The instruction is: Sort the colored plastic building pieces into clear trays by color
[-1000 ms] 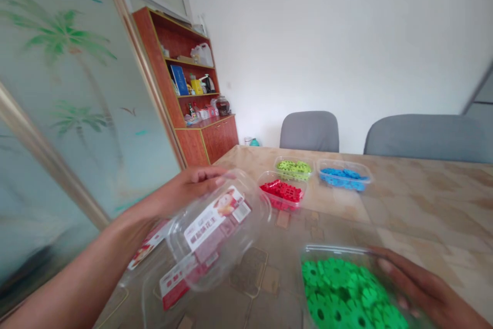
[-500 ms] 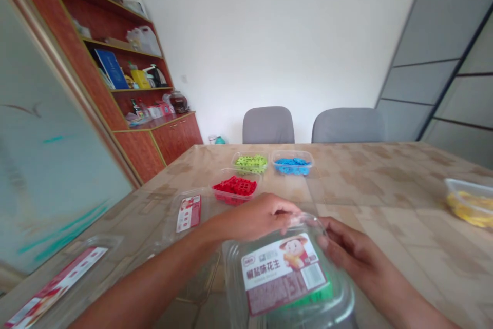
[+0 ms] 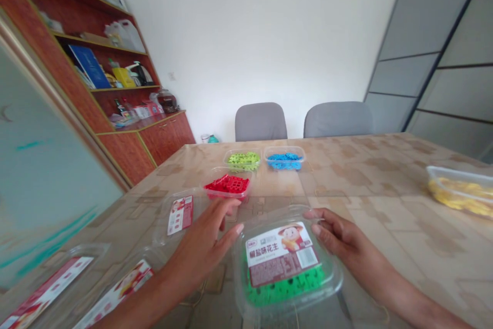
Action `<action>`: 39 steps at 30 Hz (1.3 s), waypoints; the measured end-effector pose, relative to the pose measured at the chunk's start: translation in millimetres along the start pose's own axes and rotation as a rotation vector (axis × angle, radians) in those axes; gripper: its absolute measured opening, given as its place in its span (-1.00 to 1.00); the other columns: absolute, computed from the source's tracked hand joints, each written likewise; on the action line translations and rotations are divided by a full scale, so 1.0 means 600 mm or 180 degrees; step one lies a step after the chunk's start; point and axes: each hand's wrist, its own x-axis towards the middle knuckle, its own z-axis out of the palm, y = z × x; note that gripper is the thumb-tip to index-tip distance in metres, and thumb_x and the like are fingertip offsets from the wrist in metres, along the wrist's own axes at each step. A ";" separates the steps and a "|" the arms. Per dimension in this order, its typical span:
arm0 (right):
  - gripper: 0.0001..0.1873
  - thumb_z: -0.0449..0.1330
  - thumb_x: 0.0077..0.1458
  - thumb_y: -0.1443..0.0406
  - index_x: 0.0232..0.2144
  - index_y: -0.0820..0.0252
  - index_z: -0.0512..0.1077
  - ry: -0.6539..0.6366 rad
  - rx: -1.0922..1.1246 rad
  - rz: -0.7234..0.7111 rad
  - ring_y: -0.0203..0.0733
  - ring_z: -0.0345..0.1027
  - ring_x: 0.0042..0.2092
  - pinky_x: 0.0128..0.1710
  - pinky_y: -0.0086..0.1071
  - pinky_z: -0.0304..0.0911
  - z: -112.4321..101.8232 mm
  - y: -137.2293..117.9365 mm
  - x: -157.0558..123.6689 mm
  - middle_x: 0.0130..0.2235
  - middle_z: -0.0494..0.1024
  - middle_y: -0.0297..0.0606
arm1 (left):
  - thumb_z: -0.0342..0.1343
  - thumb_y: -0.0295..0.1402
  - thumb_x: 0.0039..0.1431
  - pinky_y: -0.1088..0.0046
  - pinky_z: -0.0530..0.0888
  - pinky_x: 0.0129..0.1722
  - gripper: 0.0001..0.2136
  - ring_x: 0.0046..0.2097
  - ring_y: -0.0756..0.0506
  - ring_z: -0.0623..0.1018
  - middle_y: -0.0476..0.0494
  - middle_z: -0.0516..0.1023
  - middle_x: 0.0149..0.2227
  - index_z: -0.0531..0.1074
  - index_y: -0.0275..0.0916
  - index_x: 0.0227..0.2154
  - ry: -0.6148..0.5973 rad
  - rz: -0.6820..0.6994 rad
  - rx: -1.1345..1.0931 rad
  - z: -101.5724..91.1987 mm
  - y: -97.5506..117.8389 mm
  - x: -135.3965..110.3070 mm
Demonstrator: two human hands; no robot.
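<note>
table under all | green-filled tub on table's near side | lid over tub, seal unclear | right hand: grip pinching lid's far-right corner | left hand: grip spread, just beside lid | step: probably lidding; next calls for even edge pressure

A label hides some green pieces, and the right edge crops the yellow-filled tub.
</note>
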 end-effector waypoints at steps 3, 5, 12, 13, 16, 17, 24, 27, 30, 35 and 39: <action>-0.44 0.07 0.07 -0.11 -0.11 0.21 0.39 -0.0088 -0.0042 0.0030 -0.21 0.35 -0.49 -0.52 -0.42 0.24 0.001 0.004 0.004 -0.55 0.45 -0.37 | 0.05 -0.08 0.14 0.41 0.37 -0.42 -0.65 -0.35 -0.11 0.46 -0.10 0.46 -0.29 0.32 -0.10 -0.06 -0.0144 -0.0391 -0.0428 0.016 -0.027 -0.027; -0.45 0.03 0.11 -0.07 -0.08 0.23 0.38 -0.0092 -0.0362 0.0002 -0.23 0.29 -0.54 -0.55 -0.43 0.17 -0.001 0.007 0.006 -0.61 0.38 -0.42 | 0.00 0.00 0.14 0.47 0.33 -0.54 -0.61 -0.44 -0.05 0.42 -0.04 0.40 -0.35 0.29 -0.11 -0.07 -0.0425 -0.0625 -0.0977 0.037 -0.040 -0.034; -0.46 -0.04 0.13 0.01 -0.09 0.30 0.42 -0.0099 -0.1669 0.0118 -0.15 0.32 -0.53 -0.49 -0.34 0.16 -0.015 0.033 0.011 -0.57 0.46 -0.31 | 0.10 0.14 -0.05 0.61 0.20 -0.72 -0.46 -0.62 0.06 0.23 0.15 0.23 -0.61 0.28 -0.20 -0.17 -0.0587 -0.1225 -0.2512 0.085 -0.034 -0.032; -0.46 -0.04 0.12 -0.01 -0.12 0.29 0.43 -0.0193 -0.1503 0.0170 -0.14 0.34 -0.51 -0.48 -0.34 0.19 -0.015 0.036 0.012 -0.55 0.48 -0.29 | 0.12 0.11 -0.04 0.62 0.19 -0.70 -0.48 -0.62 0.07 0.22 0.15 0.22 -0.62 0.29 -0.21 -0.18 -0.0558 -0.1263 -0.2646 0.084 -0.029 -0.033; -0.50 0.02 0.09 -0.06 -0.22 0.21 0.46 -0.0427 -0.0580 0.0302 -0.08 0.42 -0.37 -0.40 -0.33 0.29 -0.009 0.044 0.014 -0.45 0.56 -0.23 | 0.18 -0.01 -0.01 0.64 0.13 -0.65 -0.57 -0.58 0.10 0.20 0.16 0.22 -0.60 0.33 -0.23 -0.21 -0.0563 -0.1452 -0.3025 0.075 -0.014 -0.039; -0.52 0.07 0.05 -0.07 -0.26 0.18 0.47 -0.0409 -0.0262 0.0349 -0.05 0.43 -0.32 -0.36 -0.32 0.31 -0.006 0.045 0.015 -0.41 0.57 -0.22 | 0.19 -0.05 0.00 0.64 0.11 -0.63 -0.60 -0.58 0.11 0.18 0.16 0.22 -0.59 0.34 -0.24 -0.23 -0.0588 -0.1525 -0.3177 0.073 -0.011 -0.040; -0.66 0.28 -0.18 0.03 -0.44 0.16 0.49 -0.0403 0.0734 0.1015 -0.13 0.43 -0.39 -0.41 -0.36 0.30 -0.004 0.023 0.023 -0.47 0.55 -0.32 | 0.32 -0.20 -0.19 0.60 0.09 -0.54 -0.58 -0.53 0.12 0.19 0.17 0.21 -0.57 0.37 -0.27 -0.26 -0.0592 -0.1981 -0.3754 0.072 -0.003 -0.038; -0.66 0.29 -0.19 0.03 -0.46 0.16 0.47 -0.0503 0.0844 0.1060 -0.14 0.43 -0.38 -0.43 -0.42 0.27 -0.010 0.006 0.024 -0.47 0.55 -0.34 | 0.31 -0.21 -0.19 0.59 0.07 -0.58 -0.59 -0.54 0.11 0.20 0.14 0.23 -0.56 0.40 -0.29 -0.26 -0.0510 -0.1886 -0.3629 0.074 0.006 -0.038; -0.59 0.27 -0.15 -0.06 -0.50 0.17 0.44 -0.0212 0.0781 0.1225 -0.14 0.43 -0.38 -0.41 -0.40 0.28 -0.010 0.010 0.026 -0.47 0.56 -0.31 | 0.31 -0.19 -0.19 0.58 0.06 -0.61 -0.59 -0.55 0.11 0.20 0.12 0.26 -0.55 0.42 -0.29 -0.27 -0.0390 -0.1799 -0.3533 0.083 0.014 -0.040; -0.54 0.34 -0.24 -0.07 -0.53 0.18 0.39 -0.0035 0.1223 0.1408 -0.19 0.41 -0.47 -0.43 -0.41 0.28 -0.003 0.035 0.021 -0.55 0.53 -0.36 | 0.35 -0.13 -0.27 0.59 0.05 -0.64 -0.53 -0.58 0.12 0.18 0.14 0.25 -0.57 0.43 -0.28 -0.29 -0.0322 -0.1765 -0.3794 0.102 0.012 -0.045; -0.56 0.38 -0.32 -0.01 -0.46 0.16 0.44 0.0159 0.1400 0.1534 -0.13 0.46 -0.39 -0.35 -0.38 0.31 -0.001 0.025 0.014 -0.48 0.57 -0.33 | 0.38 -0.20 -0.27 0.61 0.11 -0.58 -0.54 -0.55 0.13 0.22 0.12 0.27 -0.55 0.44 -0.30 -0.27 -0.0402 -0.1991 -0.3972 0.105 0.005 -0.046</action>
